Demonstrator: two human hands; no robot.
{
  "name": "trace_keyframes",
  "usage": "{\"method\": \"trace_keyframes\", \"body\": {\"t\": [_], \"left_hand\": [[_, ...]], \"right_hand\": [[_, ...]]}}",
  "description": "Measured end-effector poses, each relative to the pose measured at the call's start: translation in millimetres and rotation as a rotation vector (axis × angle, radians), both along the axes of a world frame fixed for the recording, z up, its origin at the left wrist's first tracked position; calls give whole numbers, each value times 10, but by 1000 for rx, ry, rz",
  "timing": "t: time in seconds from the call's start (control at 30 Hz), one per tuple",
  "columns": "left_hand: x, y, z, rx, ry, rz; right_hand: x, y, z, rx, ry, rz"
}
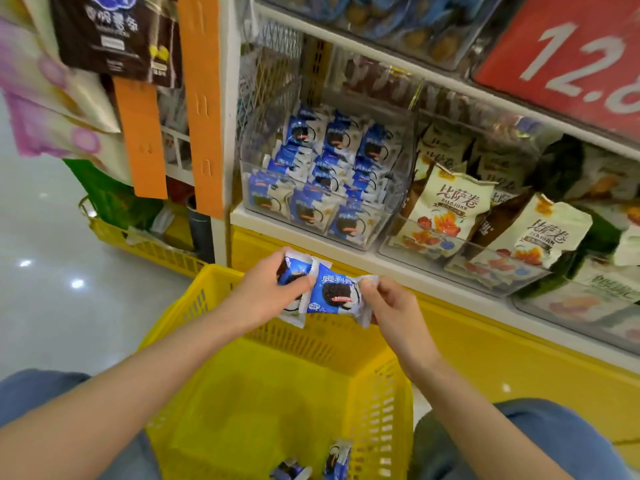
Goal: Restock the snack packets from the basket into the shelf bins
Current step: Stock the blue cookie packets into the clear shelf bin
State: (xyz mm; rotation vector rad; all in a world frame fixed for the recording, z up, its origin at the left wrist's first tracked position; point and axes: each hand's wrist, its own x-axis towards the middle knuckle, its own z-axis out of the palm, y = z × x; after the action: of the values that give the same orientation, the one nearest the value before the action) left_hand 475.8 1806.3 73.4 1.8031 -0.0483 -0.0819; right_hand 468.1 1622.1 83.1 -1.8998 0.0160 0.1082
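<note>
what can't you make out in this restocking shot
Head view, all of it:
- How many cookie packets the left hand grips: its fingers cover those behind the one the right hand pinches.
- How many packets remain in the yellow basket: the bottom edge cuts off its near end.
- The full price on the red sign: the right edge cuts it after 12.
- What the top bin holds: blurred, cut by the top edge.

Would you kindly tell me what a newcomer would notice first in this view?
Centre frame, the left hand and right hand hold blue cookie packets above a yellow basket. Behind, a clear shelf bin holds matching packets; a red price sign fills the upper right.
</note>
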Motion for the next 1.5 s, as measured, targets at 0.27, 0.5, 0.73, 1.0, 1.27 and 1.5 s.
{"method": "trace_keyframes", "body": {"t": [0.27,0.5,0.73,1.0,1.27,1.5], "left_hand": [[104,151,184,-149,-59,174],[211,239,253,-24,-218,188],[363,404,400,-97,-344,224],[555,624,433,-492,-104,363],[641,769,395,-421,-84,357],[677,953,347,-431,-95,373]], "right_hand": [[227,106,260,-14,-68,93],[331,129,420,-28,45,234],[603,429,767,-426,-188,382],[1663,508,1186,-599,-330,96],[2570,1015,903,-814,-247,53],[2784,1277,643,-728,-62,228]]}}
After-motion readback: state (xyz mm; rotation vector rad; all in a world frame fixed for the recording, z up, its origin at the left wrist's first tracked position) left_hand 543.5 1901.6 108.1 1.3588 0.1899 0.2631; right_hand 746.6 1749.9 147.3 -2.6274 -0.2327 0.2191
